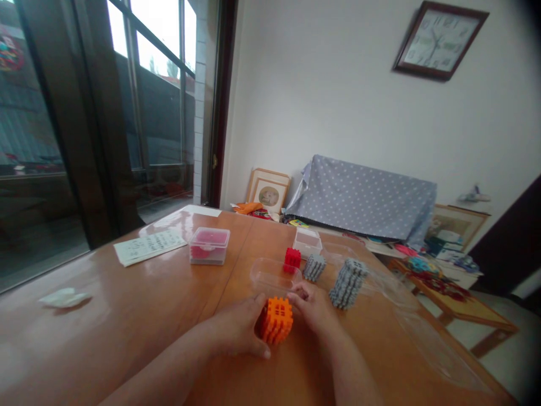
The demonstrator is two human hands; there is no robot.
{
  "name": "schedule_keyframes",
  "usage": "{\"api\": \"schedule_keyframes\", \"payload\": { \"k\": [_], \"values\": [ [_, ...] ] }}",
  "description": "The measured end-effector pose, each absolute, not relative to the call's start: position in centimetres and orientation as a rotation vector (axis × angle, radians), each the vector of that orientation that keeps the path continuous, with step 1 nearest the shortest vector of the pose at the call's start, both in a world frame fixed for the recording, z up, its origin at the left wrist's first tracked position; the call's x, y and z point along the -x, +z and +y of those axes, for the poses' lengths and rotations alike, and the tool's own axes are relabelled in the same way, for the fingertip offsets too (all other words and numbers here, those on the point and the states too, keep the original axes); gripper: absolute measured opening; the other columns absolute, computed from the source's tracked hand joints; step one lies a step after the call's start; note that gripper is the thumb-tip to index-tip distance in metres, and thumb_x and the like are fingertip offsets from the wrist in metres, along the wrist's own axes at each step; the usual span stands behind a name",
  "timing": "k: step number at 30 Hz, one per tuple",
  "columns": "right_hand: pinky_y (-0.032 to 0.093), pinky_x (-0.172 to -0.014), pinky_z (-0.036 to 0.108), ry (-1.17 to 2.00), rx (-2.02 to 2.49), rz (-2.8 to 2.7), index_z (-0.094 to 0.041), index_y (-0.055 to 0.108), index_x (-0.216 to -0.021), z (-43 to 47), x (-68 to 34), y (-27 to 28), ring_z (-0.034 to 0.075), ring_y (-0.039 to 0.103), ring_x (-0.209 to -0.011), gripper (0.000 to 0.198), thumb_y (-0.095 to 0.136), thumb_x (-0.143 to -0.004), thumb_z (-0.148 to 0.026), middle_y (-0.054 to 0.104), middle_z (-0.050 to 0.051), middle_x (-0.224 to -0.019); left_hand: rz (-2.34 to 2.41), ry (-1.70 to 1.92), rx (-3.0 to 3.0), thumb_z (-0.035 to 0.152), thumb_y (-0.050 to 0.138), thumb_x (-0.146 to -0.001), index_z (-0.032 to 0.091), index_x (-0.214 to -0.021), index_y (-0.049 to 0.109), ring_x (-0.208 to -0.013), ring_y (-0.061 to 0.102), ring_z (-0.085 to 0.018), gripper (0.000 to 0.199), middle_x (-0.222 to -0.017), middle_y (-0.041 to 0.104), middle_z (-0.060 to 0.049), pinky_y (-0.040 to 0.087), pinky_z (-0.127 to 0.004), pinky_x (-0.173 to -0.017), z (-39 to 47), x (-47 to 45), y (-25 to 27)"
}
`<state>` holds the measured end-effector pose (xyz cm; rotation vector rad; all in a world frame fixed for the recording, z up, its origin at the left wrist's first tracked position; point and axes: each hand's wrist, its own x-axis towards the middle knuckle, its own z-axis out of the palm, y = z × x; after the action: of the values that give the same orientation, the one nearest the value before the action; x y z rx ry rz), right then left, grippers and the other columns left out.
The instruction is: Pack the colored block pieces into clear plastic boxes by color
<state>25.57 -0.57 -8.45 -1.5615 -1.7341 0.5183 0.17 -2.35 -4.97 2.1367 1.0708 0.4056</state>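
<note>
On the wooden table an orange stack of interlocking plastic blocks (278,320) stands in front of me. My left hand (245,324) is closed around its left side, thumb at the near edge and fingers behind. My right hand (313,304) is just right of the stack, its fingers bent and drawn together at the far corner; whether they hold a small piece is hidden. Beyond it are a short red block stack (292,259), a short grey stack (315,267) and a taller grey stack (348,283). The red one stands by a clear plastic tray (262,273).
A lidded clear box with pink contents (209,246) and written sheets (150,246) lie at the left, with a crumpled tissue (64,298) nearer. A white open box (307,242) stands behind the stacks. Clear plastic packaging (439,344) lies along the right edge.
</note>
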Motion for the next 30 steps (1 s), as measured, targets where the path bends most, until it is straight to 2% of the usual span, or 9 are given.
{"api": "schedule_keyframes", "payload": {
  "k": [3,10,17,25,30],
  "values": [
    [0.041,-0.064,0.027,0.516,1.557,-1.686,-0.021,0.071,-0.087,-0.8,-25.8,-8.0,0.017,0.058,-0.065,0.026,0.064,-0.084,-0.046,0.068,-0.001,-0.071,1.114,0.396,-2.174,0.043,0.088,-0.056,0.024,-0.111,0.06,-0.094,0.066,-0.028,0.065,-0.107,0.069,-0.005,0.051,-0.034,-0.075,-2.6,-0.7,-5.4],
    [0.041,-0.065,0.028,0.476,1.546,-1.603,-0.021,0.072,-0.09,-2.2,-26.3,-5.4,0.018,0.059,-0.067,0.03,0.063,-0.086,-0.05,0.07,0.0,-0.074,1.218,0.427,-2.203,0.043,0.082,-0.062,0.023,-0.112,0.057,-0.096,0.065,-0.028,0.059,-0.107,0.068,-0.006,0.049,-0.034,-0.077,-2.8,-1.7,-6.0],
    [0.034,-0.057,0.027,0.407,1.578,-1.514,-0.022,0.071,-0.088,-3.9,-26.5,-2.4,0.017,0.054,-0.06,0.033,0.062,-0.086,-0.055,0.063,-0.003,-0.064,1.253,0.457,-2.253,0.043,0.08,-0.064,0.024,-0.105,0.056,-0.094,0.063,-0.026,0.051,-0.107,0.067,-0.005,0.048,-0.032,-0.074,-2.2,-2.0,-6.8],
    [0.043,-0.067,0.031,0.427,1.54,-1.389,-0.021,0.07,-0.089,-4.0,-28.1,-3.3,0.022,0.061,-0.068,0.039,0.064,-0.081,-0.059,0.069,0.0,-0.071,1.298,0.546,-2.292,0.045,0.08,-0.062,0.023,-0.109,0.057,-0.1,0.062,-0.028,0.057,-0.108,0.065,-0.006,0.049,-0.035,-0.084,0.3,-2.4,-7.9],
    [0.047,-0.075,0.034,0.391,1.563,-1.414,-0.022,0.07,-0.098,-3.8,-28.9,-3.3,0.026,0.069,-0.081,0.04,0.062,-0.085,-0.06,0.076,0.004,-0.086,1.403,0.517,-2.303,0.051,0.08,-0.061,0.024,-0.113,0.057,-0.107,0.061,-0.031,0.062,-0.112,0.064,-0.008,0.049,-0.036,-0.087,2.5,-2.6,-8.2]
  ]
}}
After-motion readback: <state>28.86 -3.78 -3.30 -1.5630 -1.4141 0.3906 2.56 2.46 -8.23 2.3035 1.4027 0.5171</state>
